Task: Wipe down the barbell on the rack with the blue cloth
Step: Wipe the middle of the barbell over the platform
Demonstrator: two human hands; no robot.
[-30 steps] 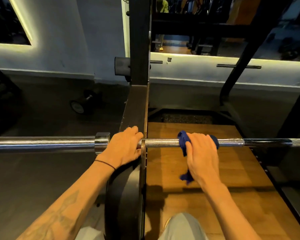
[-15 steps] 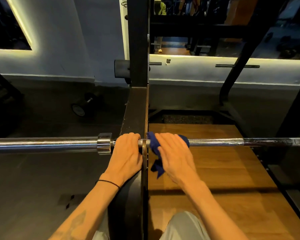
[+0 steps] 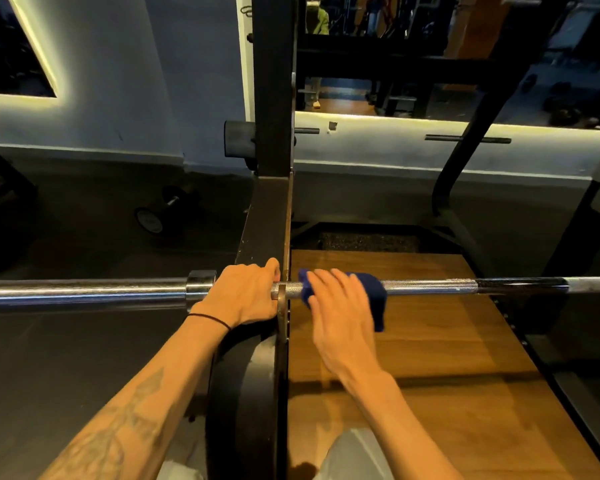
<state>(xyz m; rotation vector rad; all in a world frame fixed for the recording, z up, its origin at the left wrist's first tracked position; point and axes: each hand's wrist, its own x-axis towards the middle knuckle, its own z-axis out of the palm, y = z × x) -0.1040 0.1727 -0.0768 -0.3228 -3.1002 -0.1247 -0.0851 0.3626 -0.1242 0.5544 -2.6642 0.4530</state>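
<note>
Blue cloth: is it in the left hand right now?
No, the right hand presses the blue cloth onto the barbell, while the left hand grips the bare bar.

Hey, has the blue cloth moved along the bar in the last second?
Yes. The blue cloth slid left along the barbell toward the rack upright, then edged back right.

No lettering, number, brand or sign can be read anywhere. The round end face of the dumbbell on the far-left floor may carry a marking, but it is too small and dim to make out.
</note>
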